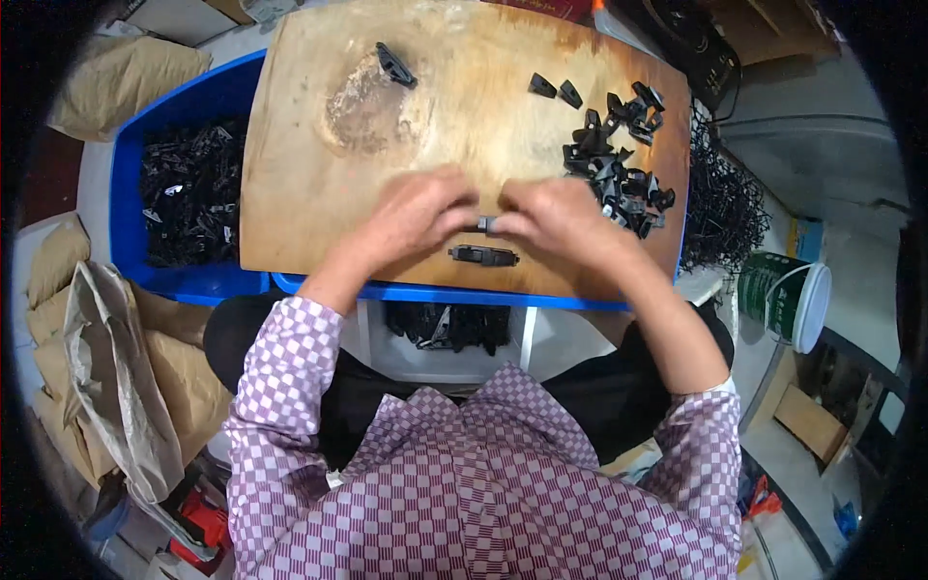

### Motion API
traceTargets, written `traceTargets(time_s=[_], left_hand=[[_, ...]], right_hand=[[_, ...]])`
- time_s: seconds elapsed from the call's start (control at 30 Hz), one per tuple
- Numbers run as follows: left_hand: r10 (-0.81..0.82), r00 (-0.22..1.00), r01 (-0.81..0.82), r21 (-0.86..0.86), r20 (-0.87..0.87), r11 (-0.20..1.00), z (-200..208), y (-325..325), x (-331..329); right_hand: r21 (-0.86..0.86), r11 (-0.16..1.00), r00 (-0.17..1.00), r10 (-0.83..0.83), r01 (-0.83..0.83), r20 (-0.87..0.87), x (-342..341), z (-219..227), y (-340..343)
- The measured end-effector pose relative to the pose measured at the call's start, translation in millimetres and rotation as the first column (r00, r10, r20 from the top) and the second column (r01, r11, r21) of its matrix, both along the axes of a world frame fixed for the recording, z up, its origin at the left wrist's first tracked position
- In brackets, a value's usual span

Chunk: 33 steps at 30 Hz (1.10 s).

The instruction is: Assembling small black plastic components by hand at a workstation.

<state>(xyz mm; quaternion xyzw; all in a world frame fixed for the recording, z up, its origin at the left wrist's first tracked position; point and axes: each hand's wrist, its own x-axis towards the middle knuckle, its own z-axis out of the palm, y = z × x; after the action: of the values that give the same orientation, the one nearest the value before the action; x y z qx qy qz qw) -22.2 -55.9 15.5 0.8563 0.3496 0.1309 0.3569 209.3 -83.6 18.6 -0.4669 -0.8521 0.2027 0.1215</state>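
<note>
Between the fingertips of my left hand [425, 210] and my right hand [556, 215] is a small dark plastic part [486, 223], gripped from both sides. Both hands are closed in a pinch and slightly blurred. Just below them on the wooden board [319, 222] lies a longer black plastic piece [483, 256], apart from the fingers. A similar black piece [394, 66] lies at the far left of the board. Two small wedge-shaped black parts [556, 92] lie at the far right, near a loose heap of black parts [619, 174].
A blue tub [126, 193] full of black parts stands left of the board. Below the near edge, a white container [435, 360] holds more. Tangled black pieces [725, 203] are piled on the right, near a green-and-white bucket [783, 300]. Brown sacks [126, 82] stand at the left.
</note>
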Motion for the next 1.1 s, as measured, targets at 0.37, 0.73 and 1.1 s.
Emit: traceTargets(time_s=[0.37, 0.73, 1.1], left_hand=[[0.181, 0.897, 0.023, 0.453, -0.403, 0.891, -11, 153, -37], [-0.169, 0.953, 0.208, 0.134, -0.252, 0.969, 29, 23, 18], [0.017, 0.992, 0.016, 0.264, -0.123, 0.964, -7, 27, 5]], right_hand=[[0.352, 0.924, 0.867, -0.293, 0.149, 0.403, 27, -24, 107], [0.363, 0.928, 0.990, -0.117, 0.083, 0.074, -4, -42, 24], [0.261, 0.946, 0.980, -0.172, 0.194, -0.103, 14, -10, 17]])
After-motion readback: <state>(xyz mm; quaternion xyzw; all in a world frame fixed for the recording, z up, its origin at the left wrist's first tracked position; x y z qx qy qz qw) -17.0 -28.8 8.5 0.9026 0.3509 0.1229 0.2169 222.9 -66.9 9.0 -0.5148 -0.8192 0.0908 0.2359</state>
